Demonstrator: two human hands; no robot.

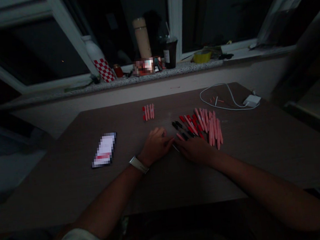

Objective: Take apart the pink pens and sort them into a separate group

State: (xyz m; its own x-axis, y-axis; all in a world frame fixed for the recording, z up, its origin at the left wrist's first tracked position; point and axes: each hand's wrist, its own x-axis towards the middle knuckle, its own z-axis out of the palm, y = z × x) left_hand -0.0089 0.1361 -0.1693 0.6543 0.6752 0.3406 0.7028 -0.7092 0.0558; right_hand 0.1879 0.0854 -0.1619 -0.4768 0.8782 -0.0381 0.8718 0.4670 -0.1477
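The left hand (155, 146) lies loose, the right hand (195, 149) touches a big pile of pink pens (209, 129), maybe not gripping, and a small neat row of pens (148, 112) sits past the pile.

Pen parts (190, 128) partly hidden beneath the right hand (195, 150). Thin metal piece (176, 148) between the hands, one end covered by the left hand (155, 145). Flat item (104, 150) left of the hands pixelated, unreadable. Small orange bits (216, 100) beyond the hands, too small to identify.
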